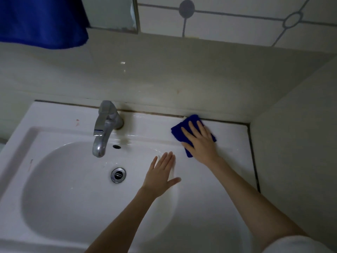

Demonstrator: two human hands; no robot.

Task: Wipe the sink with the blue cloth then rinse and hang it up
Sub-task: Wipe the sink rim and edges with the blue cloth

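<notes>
We press our right hand (199,143) flat, fingers spread, on the blue cloth (189,125), a folded square of soft, napped fabric. The palm pins the cloth against the sink (54,117) ledge; the fingers lie extended and do not curl around the fabric. The cloth lies under this hand on the glossy white ceramic ledge, its far corner touching the dark grout seam at the wall. Its edges show beyond the fingertips and below the thumb.

Our left hand (161,175) is open and holds nothing, fingers together and thumb out, over the rounded rim of the oval basin, nearer to us than the cloth and to its left. We cannot tell whether it touches the rim.

Left of the grip stands the tap (105,126), polished curved metal. Below its spout sit a small overflow hole (116,147) and the round chrome drain (118,174). Far up and left of the grip hangs a blue towel (42,21) of plush fabric.
</notes>
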